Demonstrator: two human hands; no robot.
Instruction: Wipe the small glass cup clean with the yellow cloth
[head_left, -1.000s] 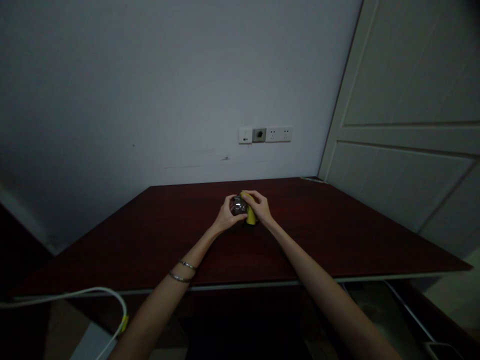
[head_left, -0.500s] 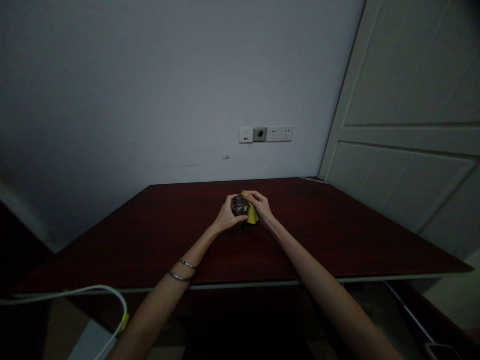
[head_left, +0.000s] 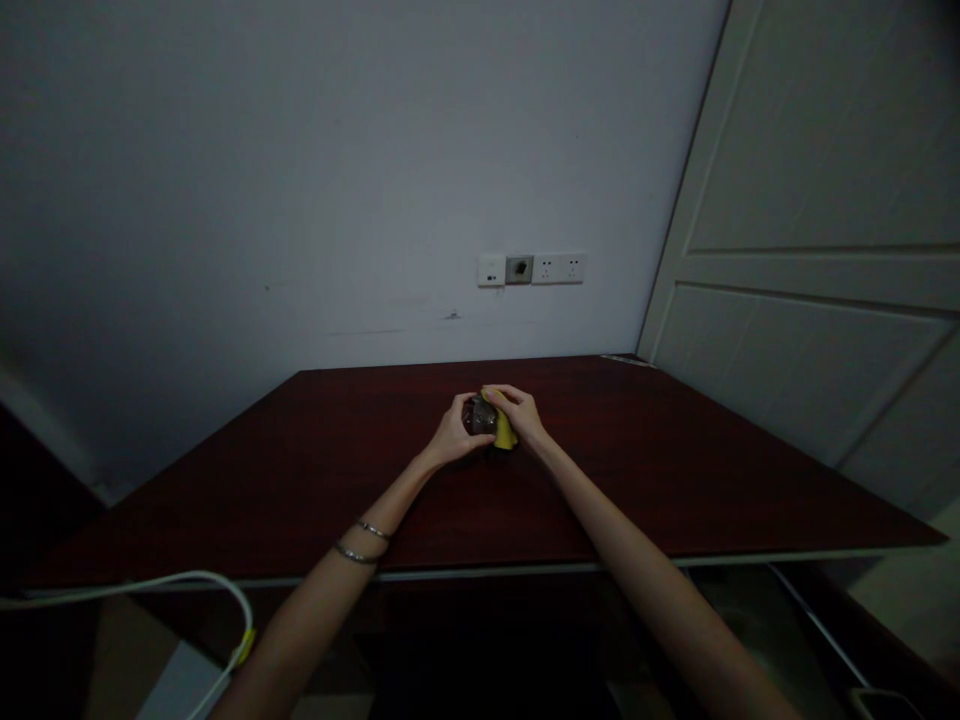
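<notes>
Between my hands, over the middle of the dark red table (head_left: 315, 470), is a small rounded, shiny object (head_left: 482, 416), dark and see-through like glass; its exact kind I cannot make out. My left hand (head_left: 451, 434) grips it from the left, thumb below and fingers above. A yellow cloth (head_left: 505, 432) is pinched in my right hand (head_left: 523, 411) and pressed against the object's right side. The fingers partly cover both things. Two bracelets (head_left: 358, 552) circle my left forearm.
Behind the table rises a pale wall with a row of sockets (head_left: 531, 269). A white panelled door (head_left: 795, 230) stands along the right. At the front left, a white cable (head_left: 196, 575) loops over the table edge.
My right hand and the cloth have shifted very slightly on the rounded object. My left hand keeps its grip in almost the same place.
</notes>
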